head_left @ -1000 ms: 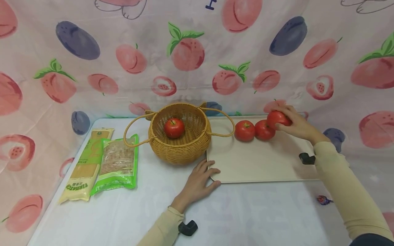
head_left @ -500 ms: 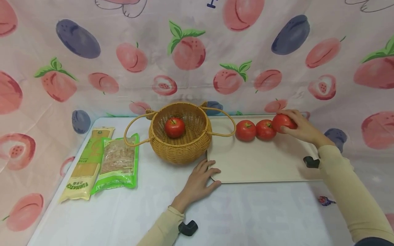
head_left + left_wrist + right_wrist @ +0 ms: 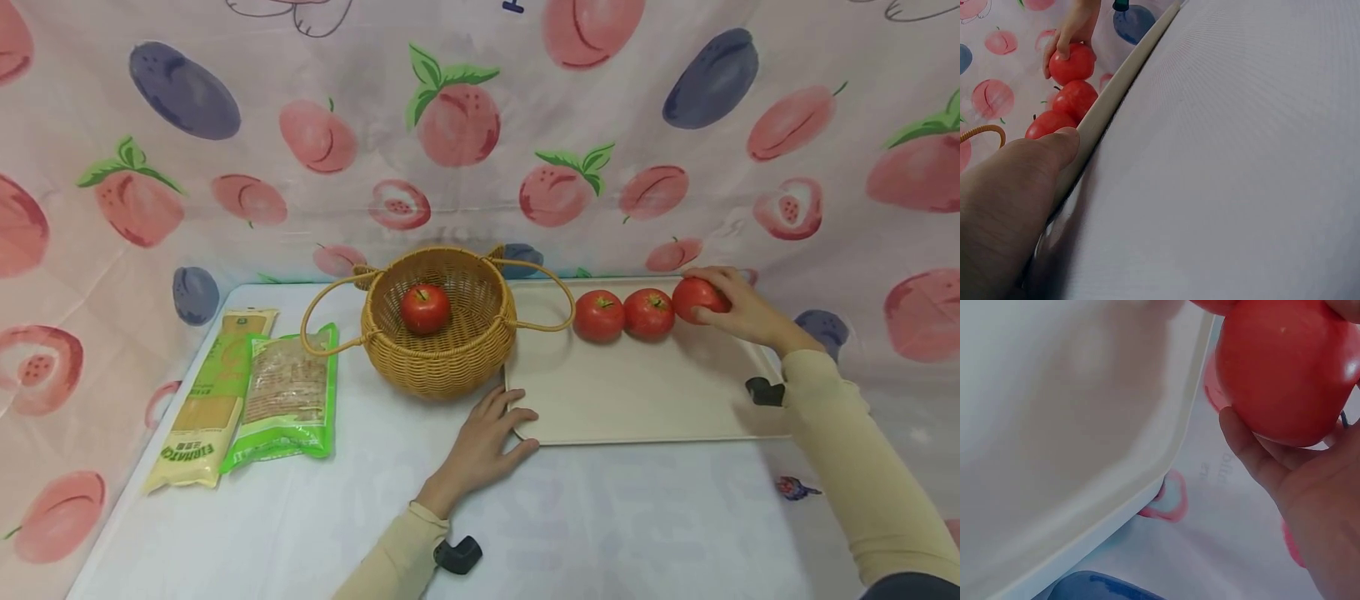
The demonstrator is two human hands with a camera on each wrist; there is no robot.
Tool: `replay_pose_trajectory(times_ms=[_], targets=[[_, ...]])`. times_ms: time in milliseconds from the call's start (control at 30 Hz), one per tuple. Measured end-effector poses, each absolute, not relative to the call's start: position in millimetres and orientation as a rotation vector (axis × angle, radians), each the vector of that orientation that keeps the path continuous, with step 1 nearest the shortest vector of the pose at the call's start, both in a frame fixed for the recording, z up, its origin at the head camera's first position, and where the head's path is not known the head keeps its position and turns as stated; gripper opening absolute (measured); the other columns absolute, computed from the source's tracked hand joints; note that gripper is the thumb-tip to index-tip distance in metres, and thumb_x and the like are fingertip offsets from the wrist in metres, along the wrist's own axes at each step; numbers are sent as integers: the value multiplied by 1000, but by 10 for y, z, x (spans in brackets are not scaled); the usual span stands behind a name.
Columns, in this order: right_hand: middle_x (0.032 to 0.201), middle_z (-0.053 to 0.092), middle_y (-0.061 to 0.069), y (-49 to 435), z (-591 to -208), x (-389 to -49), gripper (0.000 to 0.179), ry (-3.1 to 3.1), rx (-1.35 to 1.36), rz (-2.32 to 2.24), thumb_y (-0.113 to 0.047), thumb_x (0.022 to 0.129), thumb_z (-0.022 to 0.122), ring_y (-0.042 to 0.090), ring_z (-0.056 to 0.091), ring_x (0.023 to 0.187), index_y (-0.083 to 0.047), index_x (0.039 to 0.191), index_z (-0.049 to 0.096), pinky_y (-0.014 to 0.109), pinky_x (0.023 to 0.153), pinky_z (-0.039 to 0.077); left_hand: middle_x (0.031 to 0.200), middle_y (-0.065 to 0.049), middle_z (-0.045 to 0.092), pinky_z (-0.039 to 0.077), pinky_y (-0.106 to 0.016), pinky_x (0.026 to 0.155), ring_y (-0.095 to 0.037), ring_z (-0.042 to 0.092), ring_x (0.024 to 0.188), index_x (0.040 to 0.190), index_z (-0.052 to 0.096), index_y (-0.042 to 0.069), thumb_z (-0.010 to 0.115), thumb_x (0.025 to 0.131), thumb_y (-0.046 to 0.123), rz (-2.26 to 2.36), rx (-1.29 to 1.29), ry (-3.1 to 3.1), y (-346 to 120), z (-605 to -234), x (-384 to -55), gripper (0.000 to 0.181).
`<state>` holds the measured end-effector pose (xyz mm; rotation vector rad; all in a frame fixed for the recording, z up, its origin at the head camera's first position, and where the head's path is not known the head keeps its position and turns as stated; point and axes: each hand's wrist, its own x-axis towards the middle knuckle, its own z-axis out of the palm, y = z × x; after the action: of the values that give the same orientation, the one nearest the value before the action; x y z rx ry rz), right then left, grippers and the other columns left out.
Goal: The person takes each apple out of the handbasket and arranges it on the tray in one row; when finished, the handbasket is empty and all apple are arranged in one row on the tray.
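Observation:
My right hand [image 3: 750, 312] grips a red apple [image 3: 697, 300] at the back right of the beige tray [image 3: 645, 400]. In the right wrist view, the fingers lie around that apple's sides, and its underside hangs past the tray rim. Two more red apples, one in the middle [image 3: 649, 314] and one at the left [image 3: 598, 316], sit in a row beside it. My left hand [image 3: 480, 442] holds the tray's front left corner, with fingertips over the rim and the thumb [image 3: 1063, 147] at the front edge. Another apple [image 3: 425, 308] lies inside the wicker basket [image 3: 442, 375].
The basket's right handle [image 3: 551, 327] reaches over the tray's left side. At the table's left lie a green-edged food packet [image 3: 288, 392] and a long yellow-green packet [image 3: 202, 404]. A small wrapped item [image 3: 795, 488] lies at the right. A fruit-print cloth [image 3: 465, 200] hangs behind.
My right hand has moved a little right with the apple and lowered it to the end of the row. My left hand stays at the tray corner.

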<state>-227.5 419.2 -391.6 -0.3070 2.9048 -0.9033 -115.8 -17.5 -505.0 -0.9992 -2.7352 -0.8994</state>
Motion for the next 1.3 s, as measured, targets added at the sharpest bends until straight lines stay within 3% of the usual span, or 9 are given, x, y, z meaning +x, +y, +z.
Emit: replay_pose_trajectory(times_ms=[400,900,1100,1300], targets=[[140,24,25,4274,-3981,-2287,67,2867,-256,-750,-37,88,64,49,34,120,-19,145,32,75,92,33,142,-3,44,31,-50,112,-30,31,139,119,59,27,57,90,48,-912,-996,-2730,-174,-5046,-1146,36],[141,25,27,4300,-4074,-2377,76,2893,-311,-700,-33,85,69,45,31,124,-11,145,30,73,94,33,142,-3,45,30,-50,112,-30,32,139,119,59,26,57,90,47,-917,-998,-2725,-177,-5038,-1142,36],[143,28,29,4237,-4101,-2424,83,2860,-336,-735,-31,83,71,46,31,127,-6,146,24,69,101,28,142,-3,44,31,-50,112,-30,31,139,119,59,26,58,90,47,-911,-989,-2736,-179,-5029,-1147,36],[140,33,27,4179,-4149,-2441,78,2860,-369,-722,-31,82,73,44,33,126,-5,142,31,66,102,30,144,-2,43,28,-49,114,-29,29,141,120,58,27,57,90,48,-913,-982,-2774,-173,-5018,-1141,37]])
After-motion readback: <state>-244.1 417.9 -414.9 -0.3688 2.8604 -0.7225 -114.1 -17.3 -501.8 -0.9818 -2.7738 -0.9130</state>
